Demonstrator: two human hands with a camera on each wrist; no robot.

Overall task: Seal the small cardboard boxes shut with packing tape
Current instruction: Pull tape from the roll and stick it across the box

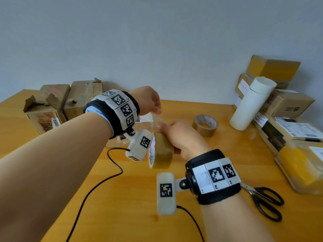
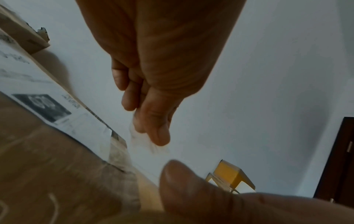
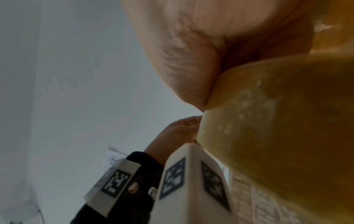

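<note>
My right hand [image 1: 176,135] grips a roll of clear yellowish packing tape [image 1: 161,151] held on edge above the table; the roll [image 3: 277,121] fills the right wrist view. My left hand [image 1: 152,103] is raised just above and left of it, thumb and fingers [image 2: 153,128] pinching the free end of the tape strip [image 1: 154,117], which stretches down to the roll. Behind and under my hands lies a small cardboard box [image 1: 118,142] with a white printed label [image 2: 57,97], mostly hidden by my left wrist.
A second brown tape roll [image 1: 205,125] lies flat mid-table. Black scissors [image 1: 265,201] lie at the near right. A white tube [image 1: 250,105] leans on stacked boxes [image 1: 288,102] at the right. Torn boxes [image 1: 57,105] crowd the far left. A black cable [image 1: 97,186] crosses the wooden table [image 1: 122,215].
</note>
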